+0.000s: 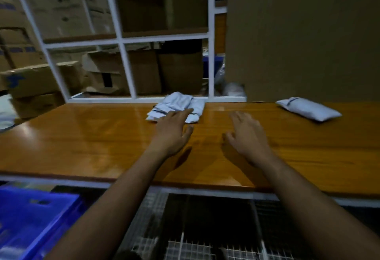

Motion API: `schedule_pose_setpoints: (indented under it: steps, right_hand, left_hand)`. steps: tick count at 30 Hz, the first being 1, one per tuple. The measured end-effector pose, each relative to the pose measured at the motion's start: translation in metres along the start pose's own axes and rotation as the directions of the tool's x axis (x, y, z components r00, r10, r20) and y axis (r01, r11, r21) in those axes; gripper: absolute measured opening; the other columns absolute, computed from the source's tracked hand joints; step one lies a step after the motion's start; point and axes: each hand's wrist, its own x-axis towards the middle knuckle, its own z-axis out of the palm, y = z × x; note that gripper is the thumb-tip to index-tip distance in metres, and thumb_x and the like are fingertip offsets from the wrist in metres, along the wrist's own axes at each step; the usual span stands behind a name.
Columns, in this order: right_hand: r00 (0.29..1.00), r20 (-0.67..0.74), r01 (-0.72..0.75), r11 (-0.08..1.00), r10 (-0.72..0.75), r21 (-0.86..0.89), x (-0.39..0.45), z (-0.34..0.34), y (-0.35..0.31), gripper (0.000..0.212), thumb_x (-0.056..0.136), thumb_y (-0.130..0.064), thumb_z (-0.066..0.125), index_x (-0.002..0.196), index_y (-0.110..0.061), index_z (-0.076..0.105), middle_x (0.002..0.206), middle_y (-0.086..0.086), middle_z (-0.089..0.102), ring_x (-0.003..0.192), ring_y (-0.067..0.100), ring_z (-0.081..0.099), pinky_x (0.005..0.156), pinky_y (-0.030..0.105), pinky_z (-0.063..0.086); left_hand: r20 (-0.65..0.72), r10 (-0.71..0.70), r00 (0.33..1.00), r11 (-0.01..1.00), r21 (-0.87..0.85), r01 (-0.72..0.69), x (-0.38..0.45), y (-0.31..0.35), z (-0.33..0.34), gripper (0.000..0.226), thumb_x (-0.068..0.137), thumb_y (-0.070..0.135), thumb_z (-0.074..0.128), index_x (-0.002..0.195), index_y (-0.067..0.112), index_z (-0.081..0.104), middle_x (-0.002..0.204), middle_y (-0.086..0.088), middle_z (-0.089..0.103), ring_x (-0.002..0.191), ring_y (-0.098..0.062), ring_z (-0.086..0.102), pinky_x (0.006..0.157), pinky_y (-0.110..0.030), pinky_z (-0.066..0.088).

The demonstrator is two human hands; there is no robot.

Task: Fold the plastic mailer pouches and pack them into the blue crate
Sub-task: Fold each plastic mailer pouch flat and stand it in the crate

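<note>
Head camera looks down on a glossy wooden table point(82, 146), and I see both arms stretched forward over it. The left hand point(171, 131) is open with the fingers spread flat, and its fingertips just reach the near edge of a small pile of pale plastic pouches point(176, 106) at the far side of the table. The right hand point(245, 134) is open too, holding nothing, and hovers over bare wood beside the pile, not touching it.

One more pouch point(308, 108) lies well apart to the right, next to a tall cardboard wall point(298, 33). It looks plump and already folded, but I cannot be sure.

I think the step now is to take one pouch from the pile. To do it well, the left hand should press down and slide only the top one toward the body, because this plastic is slippery and the whole pile may come along. The right hand can then hold the other edge to make a clean fold.

The blue crate point(30, 218) stands low on the left, below the table edge. Its picture is blurred, so I cannot tell what is inside it. Behind the white shelf frame point(115, 33) there are many cardboard boxes point(51, 12), some open, their contents hidden.
</note>
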Motion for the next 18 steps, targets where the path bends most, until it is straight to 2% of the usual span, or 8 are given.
schedule_pose_setpoints:
  steps: [4,6,9,13,16,18]
  right_hand:
    - [0.990,0.053,-0.126,0.991,0.128,-0.032,-0.001,0.009,0.049,0.050,0.096,-0.040,0.053,0.142,-0.021,0.043,0.147,0.003,0.045,0.132,0.021,0.042,0.106,0.042,0.041]
    - [0.985,0.075,-0.154,0.987,0.157,-0.054,-0.002,0.018,0.063,0.051,0.097,-0.039,0.050,0.144,-0.019,0.042,0.151,0.004,0.042,0.135,0.022,0.040,0.108,0.043,0.039]
    - [0.979,0.105,-0.173,0.984,0.176,-0.032,0.000,0.028,0.076,0.054,0.098,-0.037,0.050,0.148,-0.018,0.039,0.155,0.006,0.040,0.141,0.024,0.037,0.113,0.044,0.034]
    - [0.977,-0.049,-0.210,0.976,0.207,-0.066,0.021,0.037,0.103,0.044,0.096,-0.030,0.052,0.138,-0.017,0.048,0.137,0.007,0.056,0.126,0.024,0.050,0.104,0.041,0.040]
    - [0.920,-0.171,-0.372,0.923,0.353,-0.100,0.041,0.044,0.144,0.047,0.092,-0.028,0.060,0.136,-0.016,0.049,0.132,0.009,0.058,0.121,0.026,0.052,0.100,0.040,0.043]
    - [0.871,-0.197,-0.477,0.871,0.451,-0.116,0.052,0.045,0.172,0.052,0.088,-0.026,0.065,0.136,-0.017,0.047,0.134,0.008,0.056,0.121,0.026,0.051,0.099,0.040,0.043]
  left_hand:
    - [0.048,0.002,0.999,1.000,-0.024,-0.001,0.026,0.018,0.042,0.055,0.100,0.044,0.048,0.151,0.027,0.039,0.143,-0.004,0.054,0.135,-0.025,0.040,0.109,-0.046,0.035]
    - [0.044,-0.036,0.998,0.998,-0.055,0.039,0.033,0.023,0.059,0.055,0.100,0.044,0.046,0.151,0.027,0.038,0.146,-0.003,0.051,0.137,-0.023,0.037,0.113,-0.046,0.031]
    - [0.054,-0.020,0.998,0.999,-0.043,0.022,0.041,0.024,0.082,0.055,0.100,0.042,0.046,0.151,0.024,0.037,0.147,-0.005,0.050,0.139,-0.024,0.035,0.111,-0.043,0.029]
    - [0.035,0.039,0.999,0.998,-0.054,-0.037,0.047,0.018,0.100,0.054,0.100,0.039,0.049,0.151,0.023,0.039,0.143,-0.004,0.055,0.137,-0.025,0.037,0.107,-0.045,0.031]
    - [0.002,0.048,0.999,0.998,-0.044,-0.048,0.047,0.018,0.106,0.055,0.098,0.041,0.047,0.150,0.025,0.040,0.142,-0.006,0.055,0.136,-0.026,0.037,0.106,-0.047,0.032]
    - [0.005,0.042,0.999,0.998,-0.045,-0.042,0.050,0.018,0.109,0.056,0.098,0.040,0.049,0.151,0.025,0.039,0.143,-0.007,0.054,0.138,-0.028,0.036,0.108,-0.050,0.031]
